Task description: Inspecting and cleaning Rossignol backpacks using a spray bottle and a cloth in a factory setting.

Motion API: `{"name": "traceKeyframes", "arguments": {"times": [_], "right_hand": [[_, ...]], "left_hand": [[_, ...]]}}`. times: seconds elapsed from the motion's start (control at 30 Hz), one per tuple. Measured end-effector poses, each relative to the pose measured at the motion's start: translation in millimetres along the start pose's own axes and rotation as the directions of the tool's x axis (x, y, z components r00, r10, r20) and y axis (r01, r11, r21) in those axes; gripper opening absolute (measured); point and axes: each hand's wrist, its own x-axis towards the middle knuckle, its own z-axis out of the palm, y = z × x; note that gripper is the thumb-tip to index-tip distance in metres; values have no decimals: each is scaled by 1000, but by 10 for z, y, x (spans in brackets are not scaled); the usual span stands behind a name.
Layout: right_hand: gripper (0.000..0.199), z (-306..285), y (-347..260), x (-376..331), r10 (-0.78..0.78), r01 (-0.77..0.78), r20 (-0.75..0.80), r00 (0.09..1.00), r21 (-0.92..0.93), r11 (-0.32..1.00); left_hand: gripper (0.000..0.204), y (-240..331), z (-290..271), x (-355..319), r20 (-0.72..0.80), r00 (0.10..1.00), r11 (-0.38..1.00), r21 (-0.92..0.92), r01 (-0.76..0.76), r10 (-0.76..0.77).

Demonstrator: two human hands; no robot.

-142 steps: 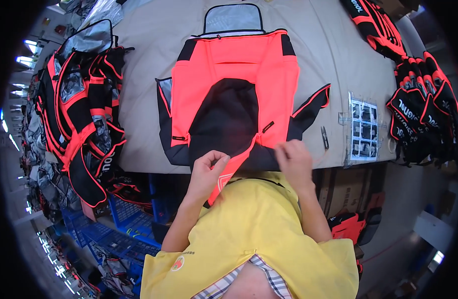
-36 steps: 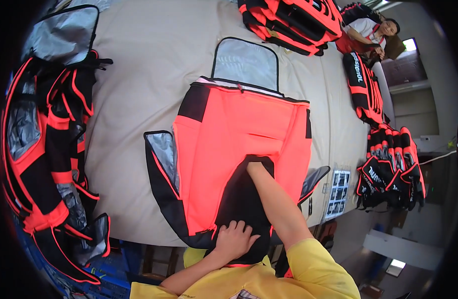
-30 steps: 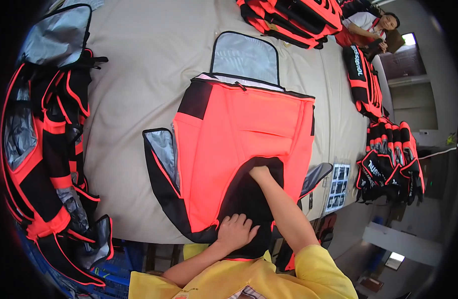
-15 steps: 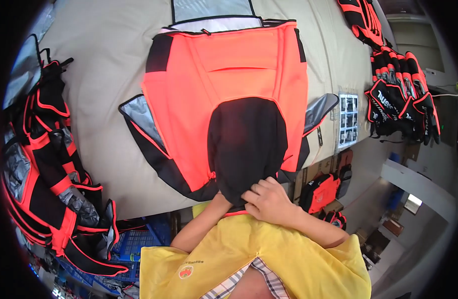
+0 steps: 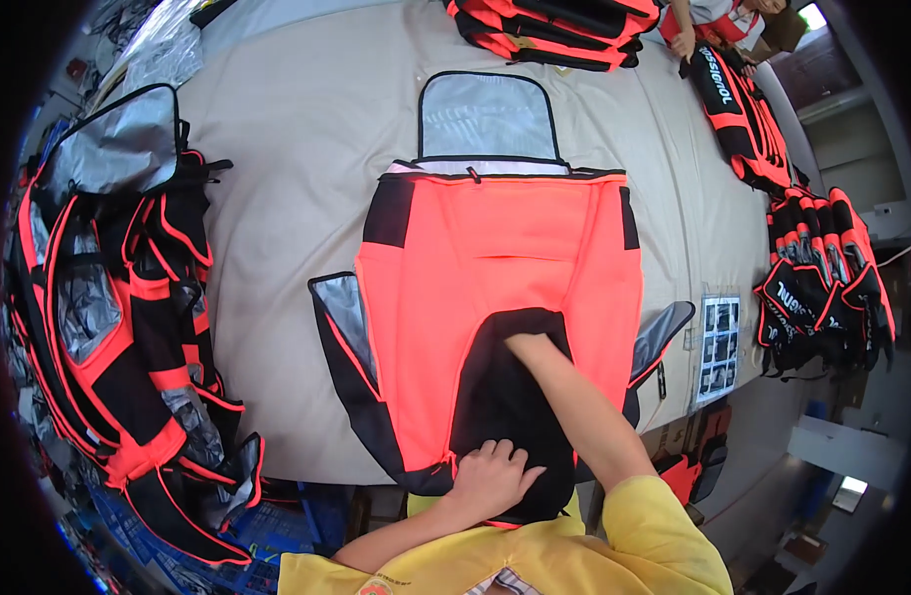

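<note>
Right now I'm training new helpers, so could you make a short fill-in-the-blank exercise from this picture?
1. The person's bare left hand rests on fabric coloured ____.
2. The bare forearm whose hand is mostly hidden by the bright orange-and-black fabric bag is the person's ____ one.
3. Seen from the person, the open, silver-lined flap lies at the bag's ____ (near or far) end.
4. The person's short-sleeved shirt is coloured ____.
Missing words: black; right; far; yellow.

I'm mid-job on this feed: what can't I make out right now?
All in the head view:
- Bare right hand: fingers hidden by the black fabric panel.
- Bare left hand: palm hidden beneath its back.
- Stacked black-and-coral fabric bags: cut off by upper edge.
- White rectangular picture sheet: details too small.
</note>
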Motion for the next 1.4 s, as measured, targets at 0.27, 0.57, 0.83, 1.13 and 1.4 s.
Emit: {"name": "traceKeyframes", "arguments": {"times": [0.27, 0.57, 0.83, 1.13, 1.4], "right_hand": [[18, -1864, -1161, 336, 27, -146, 388, 921, 280, 949], [11, -373, 209, 884, 135, -139, -294, 946, 7, 990], [9, -315, 228, 863, 131, -111, -298, 946, 84, 990], [9, -337, 261, 888, 136, -103, -306, 942, 121, 987], [9, -311, 229, 891, 126, -84, -340, 932, 135, 987]], "left_hand": [[26, -1113, -847, 1253, -462, 877, 955, 296, 10, 134], [37, -2121, 71, 1674, -285, 947, 973, 216, -86, 147], [52, -2157, 76, 1699, -183, 977, 967, 248, -59, 107], [56, -2130, 105, 1757, -189, 978, 960, 277, -34, 89], [55, -2136, 94, 1713, -227, 967, 958, 282, -45, 113]]}}
